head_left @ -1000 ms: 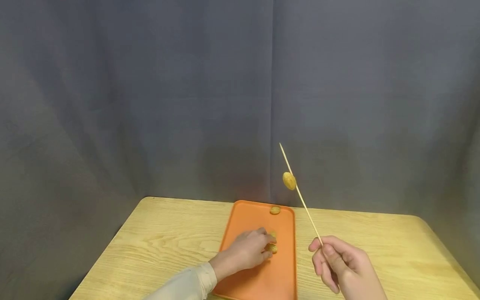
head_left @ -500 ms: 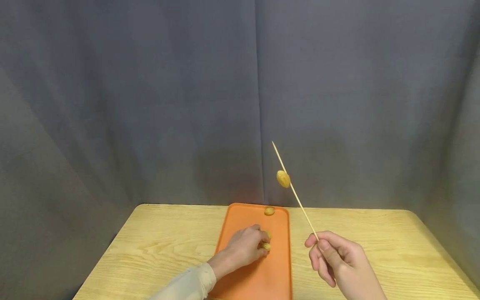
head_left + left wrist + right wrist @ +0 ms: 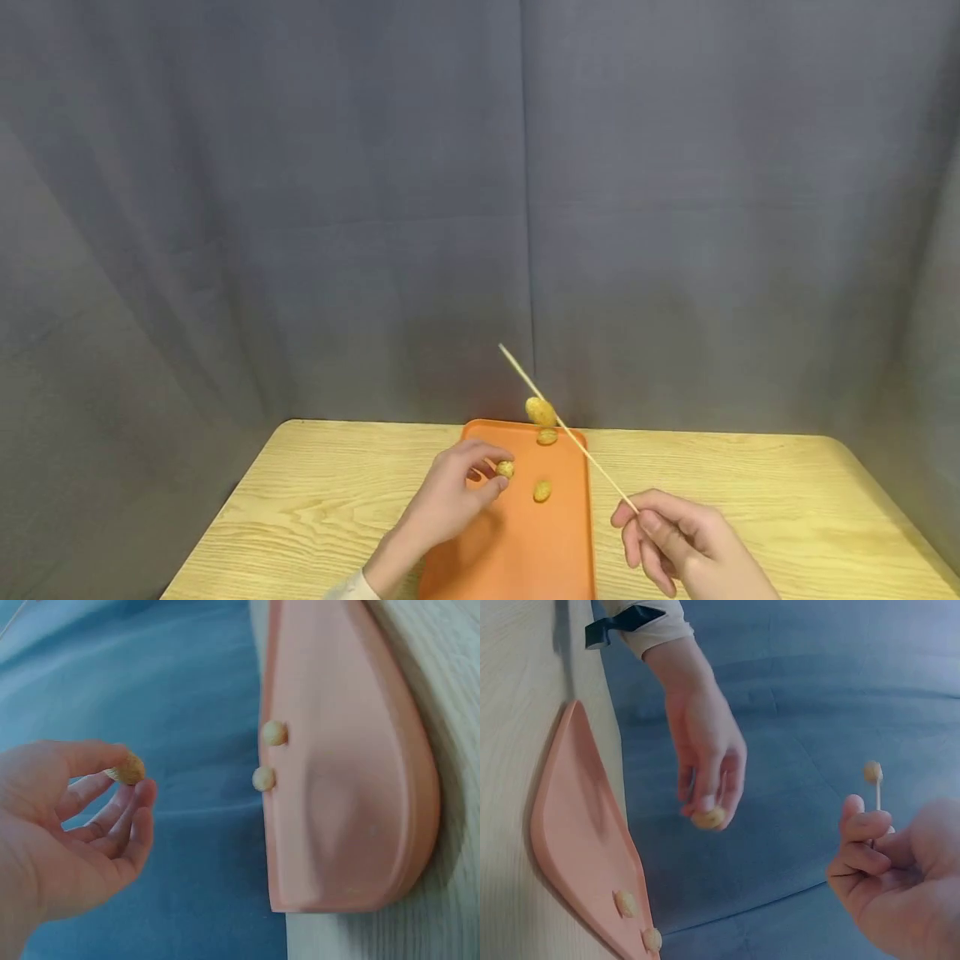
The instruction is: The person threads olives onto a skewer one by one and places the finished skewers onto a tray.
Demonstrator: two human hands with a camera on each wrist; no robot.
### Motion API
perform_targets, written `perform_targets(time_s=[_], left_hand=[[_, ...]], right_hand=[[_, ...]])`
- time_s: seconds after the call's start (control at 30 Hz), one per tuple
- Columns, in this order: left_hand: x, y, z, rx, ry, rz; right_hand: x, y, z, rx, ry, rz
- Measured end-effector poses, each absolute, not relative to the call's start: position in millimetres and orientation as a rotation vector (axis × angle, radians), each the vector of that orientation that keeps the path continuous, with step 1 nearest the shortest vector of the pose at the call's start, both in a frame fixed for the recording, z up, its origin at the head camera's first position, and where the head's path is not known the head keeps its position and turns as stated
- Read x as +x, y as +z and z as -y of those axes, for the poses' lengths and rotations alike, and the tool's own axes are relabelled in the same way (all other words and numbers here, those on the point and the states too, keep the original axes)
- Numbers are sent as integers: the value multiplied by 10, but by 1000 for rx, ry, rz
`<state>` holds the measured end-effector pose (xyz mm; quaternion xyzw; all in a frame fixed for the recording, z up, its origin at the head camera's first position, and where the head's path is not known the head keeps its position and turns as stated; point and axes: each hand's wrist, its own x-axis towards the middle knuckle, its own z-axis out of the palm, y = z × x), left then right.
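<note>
My right hand (image 3: 686, 542) pinches a thin wooden skewer (image 3: 596, 462) near its lower end, the tip pointing up and to the left. A yellow-brown oval food piece (image 3: 538, 411) sits partway along the skewer. Between thumb and fingertips, my left hand (image 3: 450, 492) holds a similar oval piece (image 3: 129, 769), raised above the orange tray (image 3: 525, 550). Two more pieces lie on that tray: one near the far edge (image 3: 547, 437), the other nearer the middle (image 3: 542, 491). Their exact kind cannot be told.
The tray rests on a light wood-grain table (image 3: 322, 500). Behind it hangs a grey-blue curtain (image 3: 375, 208), with more cloth at both sides. A dark strap (image 3: 626, 626) is around the left sleeve.
My left hand has picked up a piece from the tray and moved up and left with it. The skewer has tipped lower and to the left, its piece now nearer the tray's far edge in view.
</note>
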<state>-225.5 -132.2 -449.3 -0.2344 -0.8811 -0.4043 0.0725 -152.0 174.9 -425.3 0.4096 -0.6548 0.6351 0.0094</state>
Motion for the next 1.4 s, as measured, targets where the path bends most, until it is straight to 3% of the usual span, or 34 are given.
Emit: perform_targets(time_s=[0.23,0.83,1.4], left_hand=[[-2148,-4258,1425,-616,-1571,2483],[-2041,-3975,1473,-524,-2533,1758],[-2017,-3976,1443,-510,-2550,1696]], right_hand=[[-1567,-4346,-1801,1394,1932,2069],[-1601,-4400,-1924,1302,2047,2305],[-1603,-4435,-1922,1270,1926,2382]])
